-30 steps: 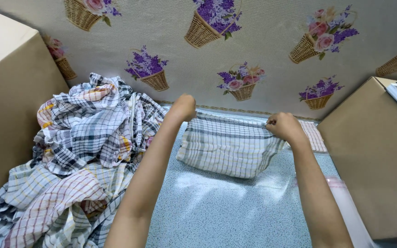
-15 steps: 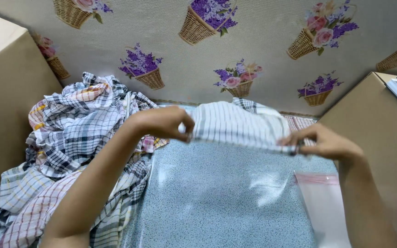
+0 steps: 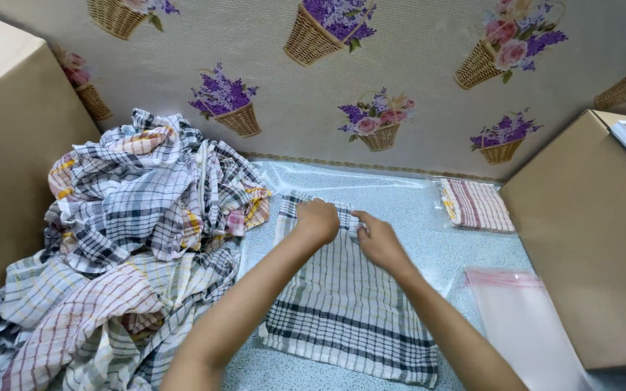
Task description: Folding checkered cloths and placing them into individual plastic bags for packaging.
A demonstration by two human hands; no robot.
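One white dish towel with dark checked stripes (image 3: 349, 304) lies flat on the speckled blue-grey table (image 3: 407, 210), folded. Left hand (image 3: 318, 221) and right hand (image 3: 377, 239) pinch its far edge. Risk: uneven pull skews the fold; the heaped checked cloth pile (image 3: 124, 246) just beside could snag.
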